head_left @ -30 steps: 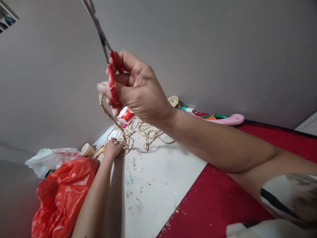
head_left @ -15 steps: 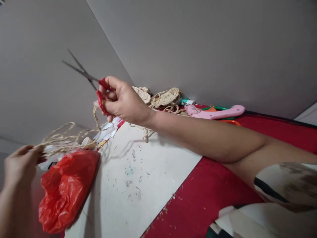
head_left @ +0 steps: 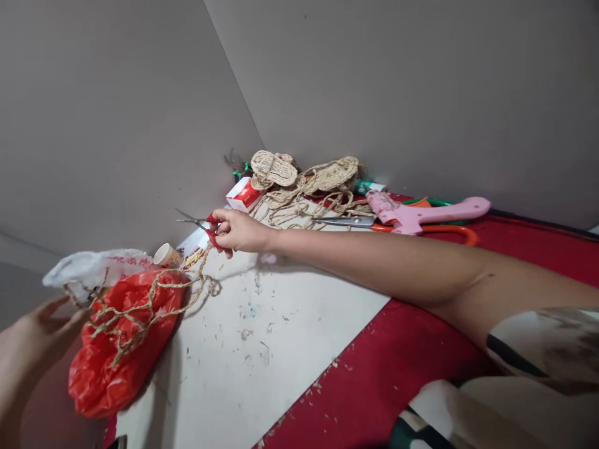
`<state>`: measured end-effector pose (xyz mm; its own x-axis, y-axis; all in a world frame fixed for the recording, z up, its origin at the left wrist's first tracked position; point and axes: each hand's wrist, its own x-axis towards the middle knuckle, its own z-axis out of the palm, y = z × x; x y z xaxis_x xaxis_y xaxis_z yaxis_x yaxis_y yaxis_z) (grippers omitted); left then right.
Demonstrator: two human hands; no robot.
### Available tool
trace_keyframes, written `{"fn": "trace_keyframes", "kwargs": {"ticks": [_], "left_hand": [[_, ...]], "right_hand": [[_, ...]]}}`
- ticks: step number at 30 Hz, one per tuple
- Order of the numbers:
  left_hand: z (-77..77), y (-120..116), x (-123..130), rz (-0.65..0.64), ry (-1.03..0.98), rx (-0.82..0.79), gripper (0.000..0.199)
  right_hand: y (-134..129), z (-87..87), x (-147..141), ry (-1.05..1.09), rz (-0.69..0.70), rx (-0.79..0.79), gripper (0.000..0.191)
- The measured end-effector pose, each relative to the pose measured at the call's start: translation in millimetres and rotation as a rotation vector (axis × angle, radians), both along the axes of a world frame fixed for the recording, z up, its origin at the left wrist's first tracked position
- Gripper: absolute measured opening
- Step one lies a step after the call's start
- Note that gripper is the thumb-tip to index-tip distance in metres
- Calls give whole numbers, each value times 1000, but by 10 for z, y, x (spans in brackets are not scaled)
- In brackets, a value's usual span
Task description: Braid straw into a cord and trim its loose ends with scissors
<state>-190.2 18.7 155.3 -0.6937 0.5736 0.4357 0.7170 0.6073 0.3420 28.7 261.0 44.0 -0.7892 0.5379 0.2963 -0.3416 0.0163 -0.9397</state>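
Right hand (head_left: 246,232) grips red-handled metal scissors (head_left: 213,239), blades parted and pointing left; left hand (head_left: 37,343) looks released, fingers spread, loose tan braided cord (head_left: 150,301) just beside its fingertips, contact unclear. Cord lies in slack loops over a crumpled red plastic bag (head_left: 100,380), upper end running up to the right hand; whether it's pinched there is hidden. Main risk: slack loops could tangle or knot if pulled, since strands already cross on the bag. Blades could nick the wrong strand if cord swings up into the gap. A sideways tug could drag the bag or knock the tilted patterned paper cup (head_left: 166,255) near it. Right forearm also passes close to large orange-handled steel scissors (head_left: 349,221) on the white-and-red bench (head_left: 224,355); a careless sweep might shift them.
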Motion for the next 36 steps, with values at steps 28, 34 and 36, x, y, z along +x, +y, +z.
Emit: {"fn": "trace_keyframes", "kwargs": {"ticks": [28,34,36], "left_hand": [[-1834,197,1322,-245,-1360,495,36],[-1858,184,1289,-298,-1350,477,21],[-1871,178,1288,-322,-1310,465,19]], "right_hand": [[51,-302,-372,-171,258,634,26],[48,-513,-435,-217,287,531,26],[5,-533,-413,-184,265,534,26]]}}
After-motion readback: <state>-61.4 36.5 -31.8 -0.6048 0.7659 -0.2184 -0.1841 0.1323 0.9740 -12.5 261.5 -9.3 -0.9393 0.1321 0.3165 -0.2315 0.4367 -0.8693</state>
